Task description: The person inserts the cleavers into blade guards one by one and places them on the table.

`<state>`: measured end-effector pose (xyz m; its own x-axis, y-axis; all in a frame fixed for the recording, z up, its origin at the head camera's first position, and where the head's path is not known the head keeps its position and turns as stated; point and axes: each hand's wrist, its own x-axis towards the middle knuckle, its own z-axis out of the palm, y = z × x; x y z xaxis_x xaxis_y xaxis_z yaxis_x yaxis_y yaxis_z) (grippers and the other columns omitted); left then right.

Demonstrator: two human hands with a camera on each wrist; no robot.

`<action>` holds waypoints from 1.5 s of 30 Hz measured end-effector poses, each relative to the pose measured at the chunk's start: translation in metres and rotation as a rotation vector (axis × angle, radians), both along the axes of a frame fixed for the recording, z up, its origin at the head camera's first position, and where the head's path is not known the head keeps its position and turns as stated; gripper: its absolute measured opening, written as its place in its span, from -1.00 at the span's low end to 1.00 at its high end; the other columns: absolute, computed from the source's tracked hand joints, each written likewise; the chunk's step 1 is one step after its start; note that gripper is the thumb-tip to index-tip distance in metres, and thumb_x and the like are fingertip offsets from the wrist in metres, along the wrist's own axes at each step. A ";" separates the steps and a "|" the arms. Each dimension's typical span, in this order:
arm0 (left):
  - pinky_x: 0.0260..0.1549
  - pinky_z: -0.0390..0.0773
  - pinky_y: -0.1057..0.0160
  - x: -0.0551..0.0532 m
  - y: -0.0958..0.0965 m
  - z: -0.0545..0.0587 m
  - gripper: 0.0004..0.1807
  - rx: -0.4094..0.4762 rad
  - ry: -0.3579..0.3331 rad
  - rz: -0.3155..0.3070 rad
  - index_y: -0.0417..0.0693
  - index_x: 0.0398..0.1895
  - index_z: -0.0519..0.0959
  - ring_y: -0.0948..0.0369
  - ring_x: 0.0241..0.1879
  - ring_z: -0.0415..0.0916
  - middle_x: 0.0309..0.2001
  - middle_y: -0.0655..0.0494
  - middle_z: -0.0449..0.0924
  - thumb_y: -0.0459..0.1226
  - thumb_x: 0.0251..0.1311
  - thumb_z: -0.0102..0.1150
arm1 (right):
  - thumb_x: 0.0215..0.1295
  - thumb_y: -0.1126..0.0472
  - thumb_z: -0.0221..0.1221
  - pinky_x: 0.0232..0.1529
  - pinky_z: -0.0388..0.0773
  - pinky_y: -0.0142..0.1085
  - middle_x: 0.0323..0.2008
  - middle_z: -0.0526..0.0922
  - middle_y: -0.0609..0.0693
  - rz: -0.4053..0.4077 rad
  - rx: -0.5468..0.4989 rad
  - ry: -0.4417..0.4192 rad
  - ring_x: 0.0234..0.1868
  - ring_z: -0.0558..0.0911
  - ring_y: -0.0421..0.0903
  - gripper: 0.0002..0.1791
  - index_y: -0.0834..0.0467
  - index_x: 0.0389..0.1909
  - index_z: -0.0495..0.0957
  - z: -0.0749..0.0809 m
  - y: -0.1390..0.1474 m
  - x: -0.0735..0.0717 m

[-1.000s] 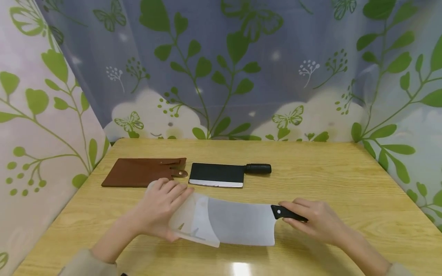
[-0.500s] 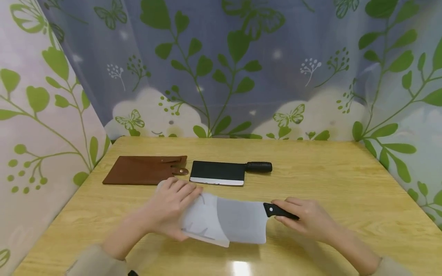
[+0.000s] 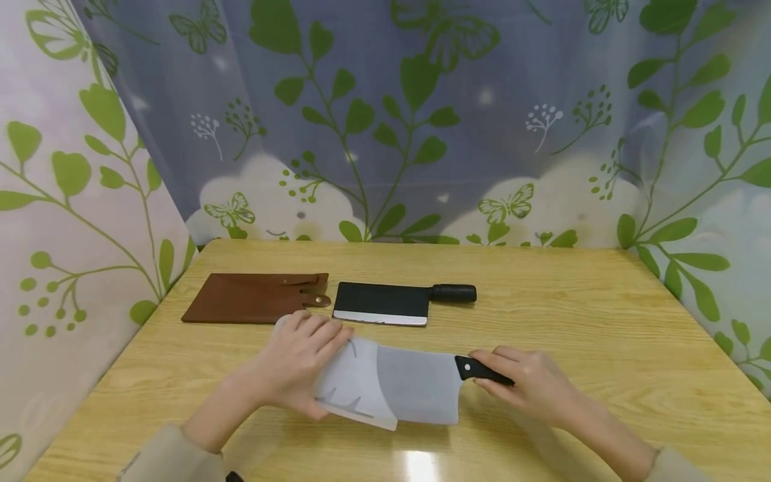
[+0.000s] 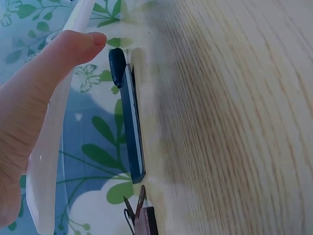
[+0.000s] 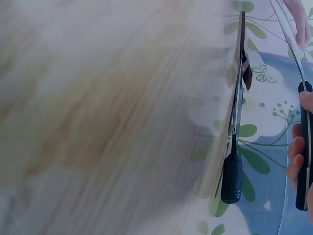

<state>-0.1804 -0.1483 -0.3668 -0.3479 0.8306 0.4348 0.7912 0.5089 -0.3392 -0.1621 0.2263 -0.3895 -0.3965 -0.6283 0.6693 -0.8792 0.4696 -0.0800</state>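
A cleaver (image 3: 418,385) with a broad grey blade and black riveted handle is held above the table, its far part inside a translucent white blade sheath (image 3: 355,381). My left hand (image 3: 298,365) grips the sheath, fingers over the top edge and thumb at the lower edge. In the left wrist view the sheath (image 4: 49,142) shows edge-on behind the thumb. My right hand (image 3: 530,381) holds the black handle (image 3: 482,370). In the right wrist view, fingers (image 5: 295,152) curl round that handle (image 5: 304,147). The blade's sheathed end is hidden.
Behind the hands, a second cleaver (image 3: 382,301) with a dark blade and black handle lies flat on the wooden table (image 3: 572,301). Left of it lies a brown leather sheath (image 3: 241,298) with a snap strap. A leaf-patterned curtain (image 3: 373,120) hangs beyond the table.
The right hand has moved left with the cleaver, so less bare blade shows outside the sheath. The left hand and sheath shifted slightly right, mostly in the first half second.
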 end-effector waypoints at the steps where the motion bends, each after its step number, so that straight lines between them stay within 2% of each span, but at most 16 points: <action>1: -0.17 0.33 0.01 0.000 0.000 0.000 0.14 0.000 -0.005 0.000 -0.21 0.09 0.42 0.02 -0.11 0.38 -0.06 -0.03 0.45 0.38 -0.62 0.18 | 0.34 -0.07 0.01 -0.69 0.20 -0.65 -0.48 0.58 -0.10 -0.004 0.001 -0.003 -0.63 0.36 -0.45 -0.59 0.17 -0.15 0.61 0.000 0.000 0.001; 11: -0.23 0.33 0.03 -0.003 0.008 -0.003 0.10 0.033 -0.021 0.020 -0.20 0.08 0.42 0.03 -0.14 0.38 -0.06 -0.01 0.45 0.39 -0.56 0.15 | 0.29 -0.05 0.10 -0.65 0.25 -0.63 -0.46 0.60 -0.10 -0.037 -0.026 -0.037 -0.60 0.39 -0.42 -0.63 0.17 -0.16 0.62 -0.002 -0.012 0.004; 22: -0.24 0.35 -0.01 -0.003 0.008 0.000 0.09 0.025 0.005 0.043 -0.19 0.05 0.43 0.01 -0.17 0.39 -0.09 -0.02 0.45 0.38 -0.59 0.14 | 0.23 0.02 0.18 -0.66 0.23 -0.64 -0.49 0.57 -0.14 -0.058 -0.024 -0.065 -0.62 0.33 -0.45 -0.68 0.19 -0.17 0.63 0.001 -0.019 0.003; 29: -0.25 0.35 0.00 -0.002 0.007 -0.001 0.07 0.029 -0.002 0.036 -0.20 0.04 0.43 0.02 -0.17 0.39 -0.09 -0.02 0.45 0.38 -0.56 0.15 | 0.27 0.00 0.13 -0.67 0.24 -0.64 -0.47 0.59 -0.10 -0.047 -0.016 -0.091 -0.63 0.36 -0.45 -0.65 0.21 -0.17 0.63 0.002 -0.019 0.004; 45: -0.28 0.36 0.03 -0.003 0.011 -0.003 0.08 0.017 -0.010 0.029 -0.20 0.05 0.44 0.04 -0.18 0.39 -0.11 -0.01 0.46 0.39 -0.56 0.13 | 0.31 -0.02 0.09 -0.68 0.21 -0.65 -0.49 0.57 -0.12 -0.030 -0.013 -0.084 -0.63 0.33 -0.44 -0.65 0.19 -0.18 0.61 0.000 -0.017 0.004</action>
